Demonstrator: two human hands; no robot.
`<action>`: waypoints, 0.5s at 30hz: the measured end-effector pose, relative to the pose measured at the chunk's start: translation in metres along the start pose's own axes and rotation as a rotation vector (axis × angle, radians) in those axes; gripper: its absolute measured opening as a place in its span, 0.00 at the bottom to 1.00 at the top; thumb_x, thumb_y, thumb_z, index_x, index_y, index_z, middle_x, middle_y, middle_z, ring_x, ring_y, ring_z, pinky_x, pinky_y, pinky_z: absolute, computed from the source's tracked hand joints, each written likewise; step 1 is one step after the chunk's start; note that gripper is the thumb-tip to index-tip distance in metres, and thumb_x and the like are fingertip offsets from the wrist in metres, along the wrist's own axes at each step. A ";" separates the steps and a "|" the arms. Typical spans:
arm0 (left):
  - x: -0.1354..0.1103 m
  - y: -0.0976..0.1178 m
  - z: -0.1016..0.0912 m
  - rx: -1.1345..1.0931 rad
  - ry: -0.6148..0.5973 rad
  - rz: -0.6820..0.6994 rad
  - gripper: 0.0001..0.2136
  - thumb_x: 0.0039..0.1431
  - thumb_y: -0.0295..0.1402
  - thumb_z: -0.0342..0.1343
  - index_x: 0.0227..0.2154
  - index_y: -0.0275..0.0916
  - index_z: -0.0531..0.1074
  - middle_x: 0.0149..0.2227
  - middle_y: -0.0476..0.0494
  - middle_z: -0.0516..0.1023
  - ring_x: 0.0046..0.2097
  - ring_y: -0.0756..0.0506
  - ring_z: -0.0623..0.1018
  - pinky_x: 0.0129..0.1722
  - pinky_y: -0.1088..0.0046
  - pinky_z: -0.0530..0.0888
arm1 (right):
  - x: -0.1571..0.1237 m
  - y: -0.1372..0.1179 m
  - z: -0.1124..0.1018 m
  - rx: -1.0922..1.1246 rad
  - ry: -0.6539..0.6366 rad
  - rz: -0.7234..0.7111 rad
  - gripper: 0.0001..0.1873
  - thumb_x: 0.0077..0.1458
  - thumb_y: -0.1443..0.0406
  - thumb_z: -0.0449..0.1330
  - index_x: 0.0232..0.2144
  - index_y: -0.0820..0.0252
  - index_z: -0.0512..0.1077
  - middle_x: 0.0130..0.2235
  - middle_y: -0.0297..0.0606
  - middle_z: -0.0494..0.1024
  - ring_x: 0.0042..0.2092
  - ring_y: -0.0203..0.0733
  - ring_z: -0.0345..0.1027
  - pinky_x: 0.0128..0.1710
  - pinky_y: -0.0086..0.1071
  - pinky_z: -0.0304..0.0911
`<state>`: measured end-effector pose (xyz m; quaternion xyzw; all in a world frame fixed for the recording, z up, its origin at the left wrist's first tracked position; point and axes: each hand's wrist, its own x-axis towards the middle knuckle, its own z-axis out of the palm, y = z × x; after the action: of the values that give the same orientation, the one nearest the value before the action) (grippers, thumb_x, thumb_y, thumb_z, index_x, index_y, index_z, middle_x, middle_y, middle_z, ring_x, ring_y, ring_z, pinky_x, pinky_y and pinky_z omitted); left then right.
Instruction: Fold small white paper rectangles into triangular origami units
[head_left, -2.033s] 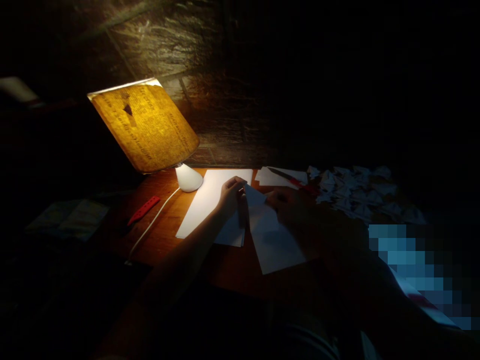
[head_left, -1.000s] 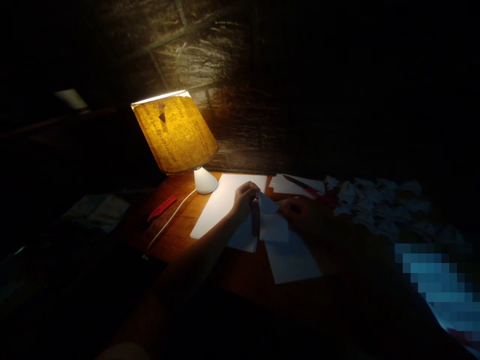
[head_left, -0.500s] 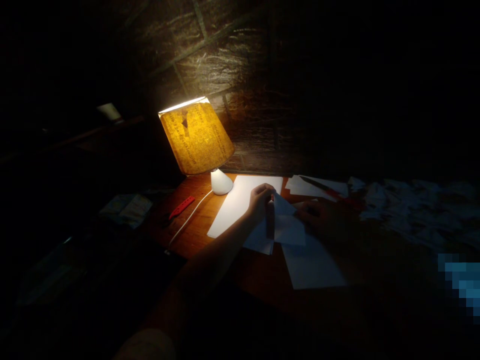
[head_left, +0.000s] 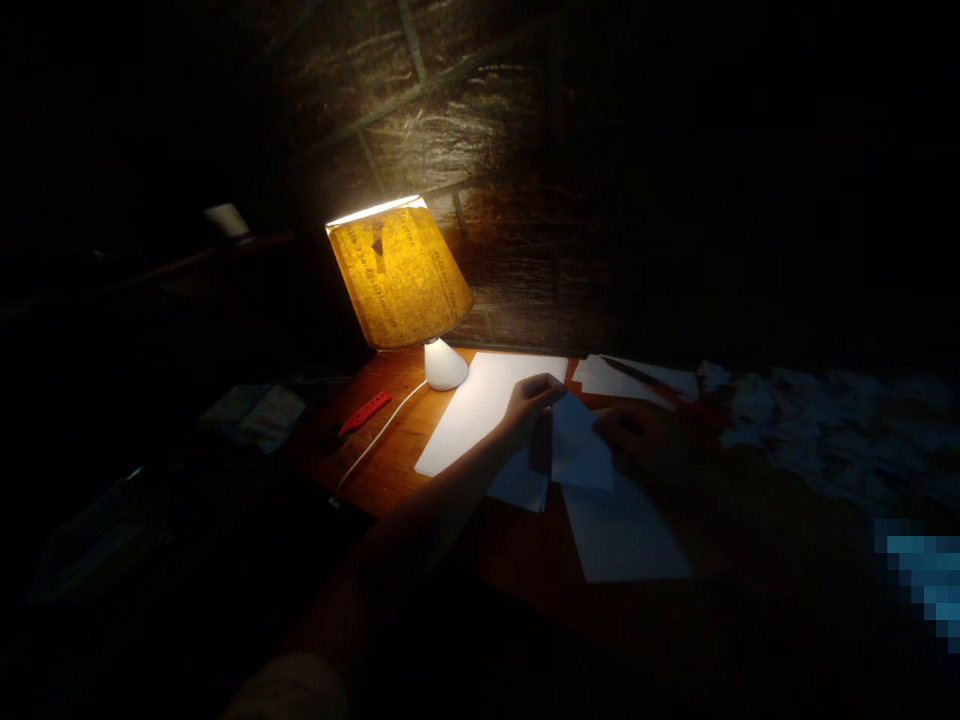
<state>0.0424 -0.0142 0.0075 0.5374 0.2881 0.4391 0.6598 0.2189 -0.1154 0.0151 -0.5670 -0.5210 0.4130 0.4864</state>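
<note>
- The paper, creased, is held up between both hands, above the table.
- Left hand: fingers pinched on its top corner.
- Right hand: fingertips at its right edge; too dark to tell whether they grip.
- Loose sheet just below.
- Stack to the left, near the lit lamp.
- Red-handled blade beyond, near folded pieces.

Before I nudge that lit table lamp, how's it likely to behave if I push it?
The table lamp probably tips easily if pushed high: its wide newsprint-patterned shade overhangs a much narrower white base. The shade might dent, seeming thin enough for light to glow through. The white cord may drag, since it trails from the base across the tabletop.
</note>
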 end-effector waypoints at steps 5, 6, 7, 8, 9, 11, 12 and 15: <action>0.003 -0.002 -0.001 0.007 0.000 -0.027 0.25 0.41 0.49 0.76 0.22 0.37 0.67 0.19 0.56 0.63 0.21 0.55 0.64 0.22 0.78 0.58 | 0.003 0.005 0.000 -0.022 -0.006 -0.035 0.17 0.50 0.51 0.66 0.22 0.55 0.71 0.27 0.38 0.76 0.30 0.42 0.67 0.31 0.36 0.62; 0.003 -0.002 -0.001 0.008 -0.001 -0.030 0.25 0.41 0.50 0.75 0.22 0.37 0.67 0.19 0.57 0.63 0.21 0.56 0.63 0.22 0.78 0.57 | 0.004 0.006 0.000 -0.007 -0.007 -0.037 0.17 0.50 0.51 0.66 0.21 0.55 0.70 0.27 0.37 0.75 0.30 0.42 0.67 0.31 0.36 0.62; 0.002 -0.001 0.000 0.007 -0.001 -0.029 0.25 0.41 0.50 0.75 0.22 0.37 0.67 0.19 0.57 0.63 0.21 0.56 0.63 0.22 0.78 0.57 | 0.005 0.007 0.000 0.000 -0.016 -0.032 0.18 0.50 0.50 0.65 0.21 0.55 0.70 0.26 0.36 0.74 0.29 0.41 0.66 0.31 0.35 0.62; 0.002 0.000 0.000 0.007 -0.001 -0.025 0.25 0.41 0.49 0.75 0.22 0.37 0.67 0.19 0.57 0.63 0.21 0.56 0.63 0.22 0.79 0.57 | 0.005 0.007 0.000 -0.001 -0.022 -0.035 0.17 0.50 0.50 0.65 0.22 0.55 0.71 0.26 0.36 0.75 0.29 0.41 0.66 0.31 0.35 0.62; 0.001 0.000 0.001 0.006 0.001 -0.019 0.25 0.41 0.49 0.75 0.22 0.37 0.68 0.19 0.57 0.64 0.21 0.56 0.63 0.22 0.79 0.58 | 0.005 0.007 0.000 -0.007 -0.021 -0.042 0.17 0.50 0.50 0.65 0.23 0.56 0.71 0.27 0.36 0.75 0.30 0.41 0.67 0.31 0.35 0.62; 0.000 0.001 0.001 0.005 0.000 -0.010 0.24 0.41 0.48 0.75 0.22 0.37 0.68 0.19 0.56 0.64 0.22 0.56 0.64 0.23 0.79 0.59 | 0.004 0.006 0.000 -0.016 -0.004 -0.053 0.16 0.50 0.51 0.65 0.24 0.56 0.73 0.28 0.37 0.76 0.30 0.41 0.68 0.31 0.35 0.62; 0.000 0.002 0.001 0.003 0.001 -0.008 0.24 0.41 0.48 0.75 0.21 0.37 0.68 0.19 0.57 0.64 0.22 0.55 0.64 0.23 0.79 0.60 | 0.004 0.006 0.000 -0.012 0.004 -0.047 0.16 0.49 0.51 0.66 0.24 0.56 0.72 0.28 0.36 0.76 0.30 0.41 0.67 0.30 0.34 0.61; -0.001 0.000 -0.001 -0.008 0.002 -0.002 0.23 0.43 0.46 0.74 0.22 0.37 0.67 0.19 0.57 0.63 0.22 0.55 0.64 0.23 0.79 0.59 | 0.002 0.006 0.001 0.021 -0.008 0.002 0.18 0.49 0.50 0.66 0.23 0.56 0.71 0.24 0.33 0.72 0.26 0.38 0.63 0.26 0.33 0.56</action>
<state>0.0413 -0.0147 0.0075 0.5338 0.2876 0.4401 0.6623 0.2193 -0.1134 0.0095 -0.5606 -0.5181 0.4212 0.4897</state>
